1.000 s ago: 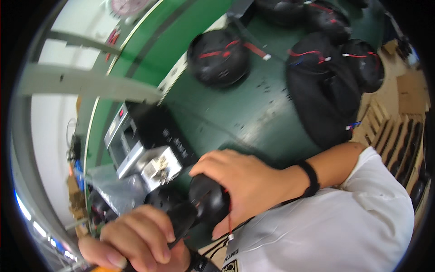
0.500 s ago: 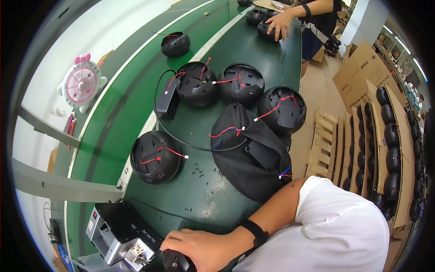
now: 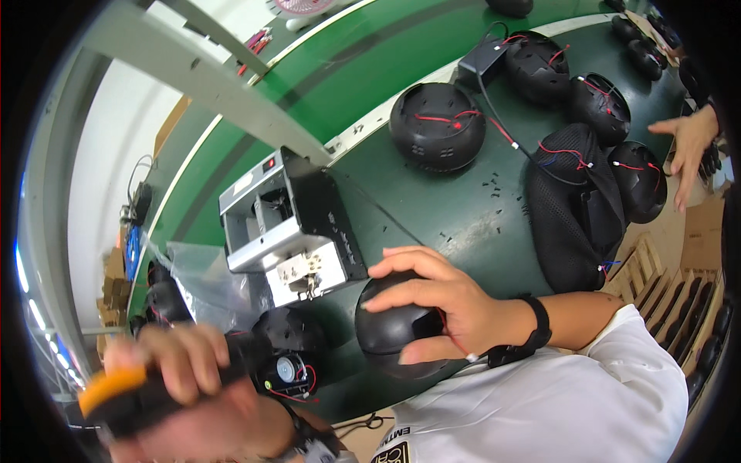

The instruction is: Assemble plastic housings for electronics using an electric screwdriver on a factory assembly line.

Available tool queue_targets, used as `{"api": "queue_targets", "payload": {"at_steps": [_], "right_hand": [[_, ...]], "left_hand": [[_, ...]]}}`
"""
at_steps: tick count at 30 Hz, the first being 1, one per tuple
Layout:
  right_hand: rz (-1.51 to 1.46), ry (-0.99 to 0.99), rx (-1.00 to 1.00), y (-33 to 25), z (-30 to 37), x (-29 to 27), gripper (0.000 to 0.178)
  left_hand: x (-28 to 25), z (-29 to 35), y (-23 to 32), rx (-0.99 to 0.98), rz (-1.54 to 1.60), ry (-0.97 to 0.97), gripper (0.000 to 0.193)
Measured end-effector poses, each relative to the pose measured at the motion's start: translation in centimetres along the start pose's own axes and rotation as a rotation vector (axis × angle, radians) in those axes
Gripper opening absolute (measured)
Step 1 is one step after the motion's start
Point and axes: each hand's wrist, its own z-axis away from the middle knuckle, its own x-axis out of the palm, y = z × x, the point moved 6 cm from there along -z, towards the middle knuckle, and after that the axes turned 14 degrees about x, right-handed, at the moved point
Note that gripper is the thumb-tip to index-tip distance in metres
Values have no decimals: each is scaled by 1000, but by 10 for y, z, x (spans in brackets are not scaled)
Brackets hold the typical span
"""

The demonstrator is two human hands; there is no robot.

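Green table (image 3: 455,204): it lies under the work, with a brighter green strip (image 3: 340,65) on the far left and a cardboard sheet (image 3: 702,231) beside it on the right
Round black shell (image 3: 386,328): it is at the near middle of the table, partly covered by fingers
Right hand (image 3: 467,305): it is clamped on this shell, fingers spread over the top and thumb on the near side
Left hand (image 3: 185,366): it is blurred, closed around a black and orange tool (image 3: 116,393), and well apart from the right hand
Direction: the shell lies to the right of the tool; the tool's long axis goes from the orange end on the left toward the right; the shell shows no clear long axis; the right hand is nearer, touching it; the tool's tip I cannot tell
Between: a part with round silver face (image 3: 289,369)
Beyond: a black and silver machine (image 3: 255,251), farther left than the shell
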Motion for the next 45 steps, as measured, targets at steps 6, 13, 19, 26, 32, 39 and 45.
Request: {"api": "queue_targets", "payload": {"at_steps": [6,13,19,26,32,39,45], "right_hand": [[22,-242,44,-14,-1,0,117],[-8,-202,136,-3,-2,0,117],[-14,-200,178,1,-3,-6,126],[10,-186,141,8,-4,-9,132],[-11,-161,186,6,-4,-15,131],[-21,-87,153,22,1,8,128],[30,26,185,-4,10,-8,113]], "left_hand": [[-42,8,-82,-160,-61,203,96],[-39,18,-91,-423,-84,238,95],[14,1,-8,-166,269,11,35],[67,9,-25,-253,346,-249,29],[88,24,-34,-236,314,-300,49],[94,48,-42,-422,322,-169,97],[93,59,-40,-343,364,-218,95]]}}
